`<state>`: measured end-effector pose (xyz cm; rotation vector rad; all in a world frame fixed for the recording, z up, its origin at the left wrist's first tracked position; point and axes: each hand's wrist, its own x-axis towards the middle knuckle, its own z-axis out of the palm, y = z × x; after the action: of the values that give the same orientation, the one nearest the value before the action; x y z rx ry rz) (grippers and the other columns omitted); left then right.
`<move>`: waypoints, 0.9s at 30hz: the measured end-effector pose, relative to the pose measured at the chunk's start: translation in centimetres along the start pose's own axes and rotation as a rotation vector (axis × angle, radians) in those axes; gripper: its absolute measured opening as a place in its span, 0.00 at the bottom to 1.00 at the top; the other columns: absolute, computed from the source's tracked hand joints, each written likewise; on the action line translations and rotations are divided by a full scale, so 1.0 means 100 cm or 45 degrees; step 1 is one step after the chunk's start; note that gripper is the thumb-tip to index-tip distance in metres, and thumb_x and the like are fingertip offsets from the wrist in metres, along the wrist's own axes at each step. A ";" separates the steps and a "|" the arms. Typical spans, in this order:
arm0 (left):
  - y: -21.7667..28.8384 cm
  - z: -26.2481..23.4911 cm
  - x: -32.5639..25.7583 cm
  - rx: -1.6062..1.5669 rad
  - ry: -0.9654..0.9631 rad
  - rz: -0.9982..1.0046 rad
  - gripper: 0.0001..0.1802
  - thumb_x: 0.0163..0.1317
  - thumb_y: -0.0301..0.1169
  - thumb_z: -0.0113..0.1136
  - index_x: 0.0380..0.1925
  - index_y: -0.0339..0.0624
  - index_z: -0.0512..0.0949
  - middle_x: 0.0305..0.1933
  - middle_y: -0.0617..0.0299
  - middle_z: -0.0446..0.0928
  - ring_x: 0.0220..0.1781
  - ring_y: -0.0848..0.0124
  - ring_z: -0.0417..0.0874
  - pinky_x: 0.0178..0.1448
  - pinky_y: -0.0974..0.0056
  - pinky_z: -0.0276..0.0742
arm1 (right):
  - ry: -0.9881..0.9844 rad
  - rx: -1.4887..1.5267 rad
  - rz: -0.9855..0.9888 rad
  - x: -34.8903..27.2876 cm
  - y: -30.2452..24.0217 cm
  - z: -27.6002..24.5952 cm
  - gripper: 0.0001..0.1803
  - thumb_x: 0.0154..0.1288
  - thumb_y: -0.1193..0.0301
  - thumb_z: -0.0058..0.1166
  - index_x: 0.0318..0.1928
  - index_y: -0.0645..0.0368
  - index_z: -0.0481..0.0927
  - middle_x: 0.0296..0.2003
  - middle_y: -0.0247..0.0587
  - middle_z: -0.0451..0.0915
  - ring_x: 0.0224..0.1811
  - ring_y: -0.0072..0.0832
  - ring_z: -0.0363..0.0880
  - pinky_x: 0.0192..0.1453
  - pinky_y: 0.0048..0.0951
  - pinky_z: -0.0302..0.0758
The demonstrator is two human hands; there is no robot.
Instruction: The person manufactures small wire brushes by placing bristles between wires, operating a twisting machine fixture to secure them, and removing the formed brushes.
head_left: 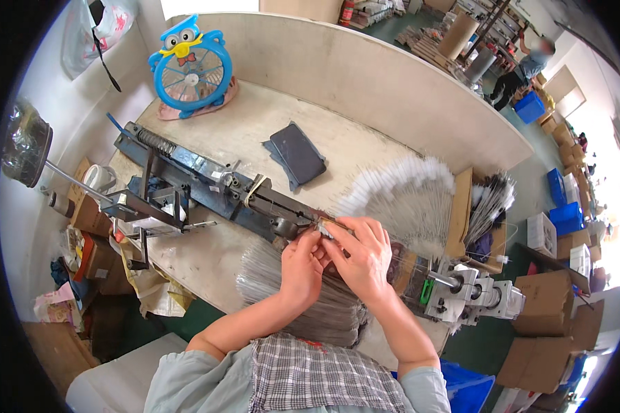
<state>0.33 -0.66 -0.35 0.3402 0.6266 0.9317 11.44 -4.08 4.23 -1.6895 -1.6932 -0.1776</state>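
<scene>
My left hand [303, 268] and my right hand [362, 256] meet at the middle of a long metal bench machine [207, 180]. Between the fingertips shows a small white piece [326, 231], too small to name. My right fingers are pinched together at it; my left fingers are curled closed right beside, their grip partly hidden. Just left of the hands is a round metal knob [282, 228] on the machine. Beyond the right hand fans a pile of thin wire brushes with white tufts [403, 189]. Under my forearms lies another bundle of thin wires [272, 279].
A dark phone [298, 155] lies on the table [255, 113], a blue owl-shaped fan [191, 72] behind it. A carton [459, 213] of brushes and a metal motor unit [479, 294] stand at the right. A black metal frame [148, 210] juts left. Far right, another person [527, 69] stands.
</scene>
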 end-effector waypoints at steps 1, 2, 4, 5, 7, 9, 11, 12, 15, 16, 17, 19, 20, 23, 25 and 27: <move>0.001 0.001 -0.002 0.001 -0.006 0.015 0.12 0.67 0.32 0.46 0.42 0.37 0.73 0.43 0.59 0.78 0.45 0.70 0.80 0.52 0.64 0.74 | -0.003 0.001 0.001 0.000 -0.001 0.000 0.14 0.45 0.72 0.65 0.37 0.55 0.84 0.38 0.34 0.79 0.44 0.34 0.75 0.46 0.34 0.71; 0.001 0.001 -0.003 0.000 -0.003 0.015 0.12 0.67 0.32 0.46 0.42 0.37 0.73 0.43 0.59 0.78 0.45 0.70 0.80 0.52 0.64 0.74 | -0.004 0.008 0.000 0.001 -0.003 -0.001 0.14 0.45 0.72 0.65 0.37 0.55 0.84 0.38 0.34 0.79 0.44 0.34 0.76 0.46 0.34 0.71; 0.002 0.002 -0.002 -0.043 0.022 -0.023 0.11 0.67 0.32 0.46 0.42 0.37 0.73 0.43 0.60 0.78 0.44 0.70 0.80 0.52 0.64 0.74 | 0.000 0.026 -0.021 0.004 -0.003 0.001 0.14 0.45 0.72 0.65 0.37 0.55 0.84 0.38 0.34 0.79 0.43 0.34 0.76 0.46 0.34 0.71; 0.001 0.002 -0.002 -0.044 0.024 -0.010 0.11 0.67 0.32 0.46 0.42 0.37 0.73 0.43 0.60 0.78 0.44 0.70 0.80 0.52 0.64 0.74 | 0.001 0.024 -0.014 0.003 -0.001 0.001 0.14 0.45 0.72 0.65 0.37 0.55 0.84 0.38 0.34 0.79 0.43 0.34 0.76 0.46 0.34 0.71; -0.001 -0.001 -0.002 -0.031 -0.028 -0.044 0.11 0.67 0.32 0.46 0.42 0.37 0.73 0.42 0.60 0.78 0.45 0.70 0.80 0.53 0.63 0.74 | 0.012 0.017 -0.012 0.000 0.001 0.002 0.15 0.44 0.72 0.65 0.37 0.55 0.84 0.38 0.34 0.80 0.43 0.34 0.76 0.46 0.34 0.70; 0.003 0.002 -0.005 -0.021 -0.032 -0.030 0.11 0.68 0.33 0.45 0.42 0.37 0.73 0.42 0.60 0.78 0.45 0.70 0.80 0.52 0.63 0.75 | 0.031 0.007 0.003 0.002 -0.003 0.004 0.15 0.44 0.72 0.66 0.37 0.55 0.84 0.38 0.34 0.80 0.43 0.33 0.76 0.46 0.34 0.70; 0.005 0.006 -0.006 -0.010 -0.043 -0.038 0.11 0.68 0.33 0.45 0.41 0.37 0.73 0.42 0.60 0.78 0.45 0.71 0.80 0.52 0.63 0.75 | 0.051 -0.018 0.035 0.000 -0.003 0.001 0.16 0.44 0.72 0.66 0.38 0.54 0.83 0.38 0.34 0.79 0.43 0.33 0.76 0.46 0.34 0.70; 0.006 0.008 -0.006 -0.032 -0.026 -0.025 0.10 0.67 0.32 0.46 0.41 0.37 0.73 0.42 0.60 0.78 0.44 0.71 0.80 0.51 0.64 0.76 | 0.078 -0.039 0.022 0.000 -0.003 0.001 0.16 0.43 0.72 0.66 0.38 0.54 0.83 0.38 0.33 0.80 0.43 0.33 0.76 0.46 0.34 0.70; 0.007 0.014 -0.008 -0.026 -0.033 0.003 0.08 0.66 0.29 0.49 0.40 0.38 0.73 0.42 0.60 0.78 0.43 0.72 0.80 0.49 0.65 0.76 | 0.115 -0.070 -0.014 -0.004 0.000 -0.003 0.16 0.43 0.71 0.67 0.37 0.53 0.84 0.38 0.32 0.80 0.43 0.33 0.76 0.45 0.34 0.70; 0.007 0.015 -0.009 -0.002 -0.057 0.021 0.06 0.65 0.27 0.50 0.39 0.38 0.74 0.42 0.60 0.78 0.43 0.73 0.80 0.48 0.66 0.77 | 0.125 -0.080 -0.040 -0.007 0.001 -0.005 0.16 0.43 0.71 0.67 0.37 0.53 0.84 0.38 0.32 0.80 0.43 0.33 0.76 0.45 0.34 0.70; 0.006 0.015 -0.008 0.002 -0.057 0.016 0.06 0.65 0.27 0.50 0.39 0.38 0.74 0.42 0.60 0.78 0.43 0.73 0.80 0.48 0.66 0.77 | 0.126 -0.080 -0.034 -0.006 0.002 -0.004 0.16 0.43 0.71 0.67 0.37 0.53 0.84 0.38 0.32 0.80 0.43 0.33 0.76 0.45 0.34 0.70; 0.005 0.014 -0.005 0.017 -0.022 0.061 0.05 0.64 0.25 0.53 0.39 0.38 0.74 0.42 0.61 0.77 0.42 0.73 0.80 0.47 0.67 0.77 | 0.069 -0.082 -0.011 -0.005 0.004 -0.004 0.14 0.44 0.70 0.67 0.36 0.53 0.84 0.38 0.31 0.80 0.43 0.33 0.76 0.45 0.34 0.70; 0.005 0.014 -0.007 0.021 -0.022 0.057 0.05 0.64 0.25 0.53 0.39 0.38 0.74 0.42 0.61 0.77 0.42 0.73 0.80 0.47 0.67 0.77 | 0.070 -0.081 -0.007 -0.007 0.003 -0.005 0.14 0.44 0.70 0.67 0.36 0.53 0.84 0.38 0.31 0.80 0.43 0.33 0.76 0.45 0.34 0.70; 0.006 0.017 -0.006 0.032 0.007 0.055 0.05 0.64 0.24 0.53 0.39 0.38 0.74 0.40 0.62 0.77 0.42 0.73 0.80 0.47 0.67 0.77 | 0.085 -0.081 0.007 -0.007 0.006 -0.005 0.13 0.44 0.70 0.67 0.35 0.53 0.84 0.38 0.31 0.80 0.43 0.33 0.76 0.45 0.34 0.70; 0.004 0.017 -0.006 0.022 -0.003 0.034 0.04 0.63 0.24 0.54 0.38 0.39 0.74 0.39 0.63 0.77 0.42 0.74 0.80 0.47 0.68 0.77 | 0.107 -0.076 0.013 -0.011 0.009 -0.002 0.13 0.44 0.70 0.66 0.35 0.53 0.84 0.38 0.31 0.80 0.43 0.33 0.76 0.45 0.34 0.70; 0.006 0.019 -0.008 0.021 0.006 0.026 0.04 0.63 0.24 0.54 0.38 0.40 0.74 0.39 0.63 0.77 0.41 0.74 0.80 0.46 0.68 0.76 | 0.112 -0.066 0.007 -0.010 0.008 -0.004 0.13 0.44 0.70 0.66 0.35 0.53 0.84 0.37 0.31 0.80 0.43 0.33 0.76 0.45 0.34 0.70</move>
<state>0.82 -0.97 1.74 0.3601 0.6364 0.9473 12.16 -4.97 3.64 -1.6989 -1.6312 -0.2913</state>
